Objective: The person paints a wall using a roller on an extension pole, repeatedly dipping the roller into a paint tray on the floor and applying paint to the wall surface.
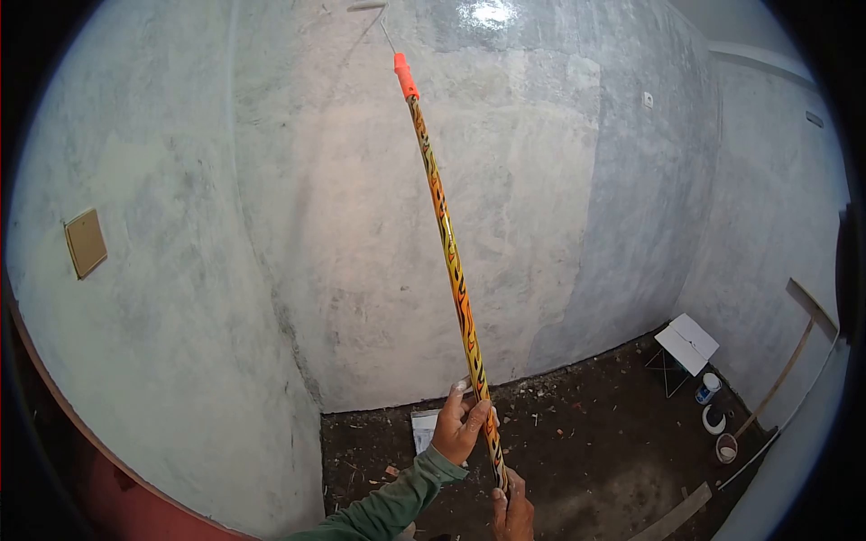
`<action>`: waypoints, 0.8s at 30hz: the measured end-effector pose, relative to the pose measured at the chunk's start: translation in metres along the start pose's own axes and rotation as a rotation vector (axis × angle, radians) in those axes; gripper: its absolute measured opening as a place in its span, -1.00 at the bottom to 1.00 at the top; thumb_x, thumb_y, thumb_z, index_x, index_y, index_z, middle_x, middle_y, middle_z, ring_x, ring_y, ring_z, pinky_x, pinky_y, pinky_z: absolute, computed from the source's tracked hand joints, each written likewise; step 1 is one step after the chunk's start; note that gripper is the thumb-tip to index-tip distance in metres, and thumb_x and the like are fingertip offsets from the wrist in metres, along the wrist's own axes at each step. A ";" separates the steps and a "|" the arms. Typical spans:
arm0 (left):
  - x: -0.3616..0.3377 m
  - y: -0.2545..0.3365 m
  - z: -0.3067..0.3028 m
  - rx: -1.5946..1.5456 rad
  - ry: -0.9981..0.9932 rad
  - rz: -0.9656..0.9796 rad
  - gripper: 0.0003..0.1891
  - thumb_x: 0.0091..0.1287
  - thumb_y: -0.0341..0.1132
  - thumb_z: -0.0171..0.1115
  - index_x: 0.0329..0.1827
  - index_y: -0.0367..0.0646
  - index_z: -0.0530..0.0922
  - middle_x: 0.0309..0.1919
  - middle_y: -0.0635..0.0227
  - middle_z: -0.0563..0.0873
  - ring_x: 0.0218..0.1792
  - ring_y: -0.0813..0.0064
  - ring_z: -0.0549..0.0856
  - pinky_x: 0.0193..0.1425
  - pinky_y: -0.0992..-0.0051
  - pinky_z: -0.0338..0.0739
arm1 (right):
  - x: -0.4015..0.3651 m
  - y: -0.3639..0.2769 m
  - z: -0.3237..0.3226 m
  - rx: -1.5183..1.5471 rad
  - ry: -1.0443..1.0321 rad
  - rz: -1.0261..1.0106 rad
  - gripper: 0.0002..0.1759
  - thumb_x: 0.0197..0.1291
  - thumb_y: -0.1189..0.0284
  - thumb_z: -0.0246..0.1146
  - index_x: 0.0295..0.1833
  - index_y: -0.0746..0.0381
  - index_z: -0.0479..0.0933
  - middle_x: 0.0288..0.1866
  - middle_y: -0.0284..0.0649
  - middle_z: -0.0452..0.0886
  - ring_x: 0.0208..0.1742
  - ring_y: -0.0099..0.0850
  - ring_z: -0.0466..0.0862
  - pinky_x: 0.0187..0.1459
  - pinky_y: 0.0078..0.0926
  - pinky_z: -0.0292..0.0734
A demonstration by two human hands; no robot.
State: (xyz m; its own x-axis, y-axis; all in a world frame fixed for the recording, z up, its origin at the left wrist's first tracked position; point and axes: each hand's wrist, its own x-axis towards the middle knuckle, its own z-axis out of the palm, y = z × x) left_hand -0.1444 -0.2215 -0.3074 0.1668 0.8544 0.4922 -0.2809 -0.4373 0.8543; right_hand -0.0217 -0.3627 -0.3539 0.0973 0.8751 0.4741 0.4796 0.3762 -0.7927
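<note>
A long pole (458, 279) with a yellow, orange and black pattern slants up from the bottom of the head view. On its upper end sits the orange handle (406, 77) of a paint roller (367, 6), whose head is against the upper wall (361, 198). My left hand (460, 426), in a green sleeve and spotted with white, wraps round the pole's lower part. Below it, at the pole's bottom end, my right hand (514, 516) grips the pole too; its lower part is cut off by the frame edge.
A folding stool (687, 344) stands by the right wall, near a paint can (708, 388) and small buckets (726, 448). A T-shaped wooden tool (785, 374) leans there. A board (672, 514) lies on the dirt floor. A tan plate (86, 243) marks the left wall.
</note>
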 end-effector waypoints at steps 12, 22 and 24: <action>-0.025 -0.008 0.004 0.015 0.067 -0.036 -0.47 0.51 -0.19 0.02 0.43 -0.28 0.17 -0.29 0.33 0.56 -0.28 0.57 0.57 -0.18 0.48 0.51 | -0.113 0.078 -0.018 0.140 -0.257 0.256 -0.40 0.47 0.10 -0.16 0.46 0.22 0.20 0.43 -0.04 0.31 0.40 -0.12 0.36 0.36 -0.30 0.20; 0.046 0.047 -0.009 -0.015 0.124 0.100 -0.49 0.51 -0.16 -0.01 0.38 -0.32 0.21 -0.41 0.32 0.55 -0.48 0.56 0.59 -0.44 0.49 0.57 | -0.044 0.030 -0.009 0.394 -0.276 0.201 -0.44 0.46 0.22 -0.07 0.48 0.22 0.19 0.45 -0.11 0.31 0.40 -0.21 0.34 0.32 -0.31 0.24; 0.062 0.059 -0.013 -0.023 0.119 0.139 -0.49 0.50 -0.14 0.00 0.36 -0.31 0.23 -0.44 0.33 0.55 -0.51 0.57 0.58 -0.47 0.50 0.57 | -0.032 0.025 -0.006 0.420 -0.261 0.177 -0.45 0.47 0.23 -0.08 0.47 0.22 0.21 0.41 -0.15 0.35 0.23 -0.29 0.44 0.19 -0.37 0.34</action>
State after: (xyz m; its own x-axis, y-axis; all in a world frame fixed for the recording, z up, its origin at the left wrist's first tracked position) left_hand -0.1630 -0.1912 -0.2284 0.0124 0.8137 0.5812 -0.3151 -0.5484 0.7746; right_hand -0.0078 -0.3833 -0.3872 -0.1006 0.9629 0.2503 0.0795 0.2585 -0.9627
